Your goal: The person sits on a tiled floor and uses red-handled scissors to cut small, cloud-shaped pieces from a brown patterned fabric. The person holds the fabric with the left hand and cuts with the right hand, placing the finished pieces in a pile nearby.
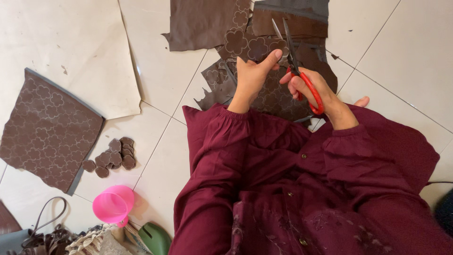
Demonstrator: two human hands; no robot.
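1. Left hand [251, 75]: raised above the lap, fingers curled and pinching the near edge of a brown leather sheet [276, 97] stamped with pale flower outlines; thumb stretched toward the blades.
2. Right hand [314, 87]: fingers threaded through the loops of red-handled scissors [298, 66] and closed around them; grip firm.
3. Scissors: blades parted in a narrow V, tips pointing away from the body, set just beside the left thumb and over the patterned sheet. Blade contact with the leather apparently at the sheet's edge, though not clearly resolved from this angle.
4. Brown leather sheet: spread on the tiled floor [415, 52] directly ahead of the knees, ragged along its left margin, overlapping further plain brown offcuts [203, 23] lying beyond it.
5. Left of the lap, well apart from the hands: a small pile of cut flower-shaped pieces [113, 158] on the tile.
6. Further left: a second patterned panel [45, 130], grey-edged, resting partly on a large pale sheet [71, 42].
7. Bottom left corner: pink plastic cup [113, 204] on its side, near a green object [155, 238] and a heap of straps and woven material [61, 238]; detail there too cramped to classify.
8. Both forearms covered by maroon sleeves [222, 156], gathered at the wrists.
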